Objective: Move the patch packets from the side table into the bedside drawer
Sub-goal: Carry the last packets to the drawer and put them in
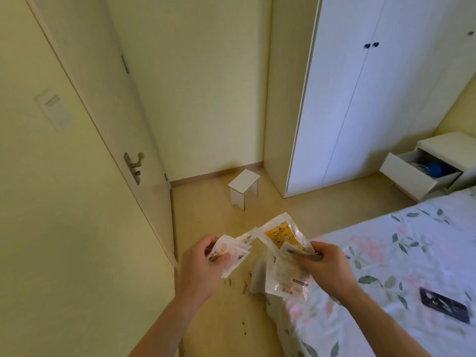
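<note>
**Packets in both hands, drawer waiting far to the right**

The left hand (pixel 203 261) is gripping a small fan of packets (pixel 231 253), with the thumb pressing on top of them. The right hand (pixel 327 266) is pinching a second bunch, the larger packets (pixel 286 256), one of them showing a yellow patch inside; their long sides are pointing away from the person, toward the far wall. Both forearms are reaching forward at about the same height, with the palms turned inward and the two bunches almost touching.

The open drawer (pixel 422 173) of the bedside cabinet (pixel 448 148) is lying well apart from the hands, ahead and to the right, past the corner of the bed (pixel 386 253). The right hand is the nearer one to it. The small white surface (pixel 244 180) is standing ahead on the floor, with nothing on it, so I judge that the carrying step is the one going on now.
</note>
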Tool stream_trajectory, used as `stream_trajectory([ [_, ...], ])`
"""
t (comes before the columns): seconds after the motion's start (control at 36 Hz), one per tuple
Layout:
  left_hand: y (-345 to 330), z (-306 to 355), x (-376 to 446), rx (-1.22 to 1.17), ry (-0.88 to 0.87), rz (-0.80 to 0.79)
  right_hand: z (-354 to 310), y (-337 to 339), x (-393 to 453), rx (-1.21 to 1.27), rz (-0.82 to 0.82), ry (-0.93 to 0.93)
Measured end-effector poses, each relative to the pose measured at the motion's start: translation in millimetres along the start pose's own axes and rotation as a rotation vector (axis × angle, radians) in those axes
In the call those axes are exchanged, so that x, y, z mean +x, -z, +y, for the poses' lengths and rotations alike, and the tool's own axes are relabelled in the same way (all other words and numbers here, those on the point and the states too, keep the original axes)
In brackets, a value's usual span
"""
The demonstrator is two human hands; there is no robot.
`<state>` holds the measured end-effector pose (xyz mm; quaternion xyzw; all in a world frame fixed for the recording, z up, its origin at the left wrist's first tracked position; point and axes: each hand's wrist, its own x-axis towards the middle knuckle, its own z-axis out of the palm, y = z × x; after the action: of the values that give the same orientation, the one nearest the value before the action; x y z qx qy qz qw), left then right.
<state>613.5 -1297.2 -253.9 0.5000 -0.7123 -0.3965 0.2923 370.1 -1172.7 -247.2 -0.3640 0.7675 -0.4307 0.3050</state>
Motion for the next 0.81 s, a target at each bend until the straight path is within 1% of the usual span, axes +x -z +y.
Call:
stream_trajectory([
  [0.06,0,2,39,-0.028,-0.026,-0.033,-10,-7,21,0.015,0.022,-0.013],
  [0.25,-8,19,159,0.000,-0.108,-0.159,-31,-10,100,0.035,0.134,-0.088],
  [0.42,-27,21,270,0.008,-0.154,-0.207,-27,-12,203,0.027,0.186,-0.136],
  [0.53,-36,24,336,0.013,-0.131,-0.215,-32,-17,275,0.008,0.139,-0.166],
  [0.61,-40,28,386,0.011,-0.132,-0.218,-50,-20,329,0.087,0.132,-0.142],
  [0.75,-49,44,462,-0.028,-0.133,-0.188,-77,-18,413,0.082,0.115,-0.128],
  [0.81,-54,51,489,-0.058,-0.129,-0.202,-86,-14,443,0.080,0.121,-0.115],
])
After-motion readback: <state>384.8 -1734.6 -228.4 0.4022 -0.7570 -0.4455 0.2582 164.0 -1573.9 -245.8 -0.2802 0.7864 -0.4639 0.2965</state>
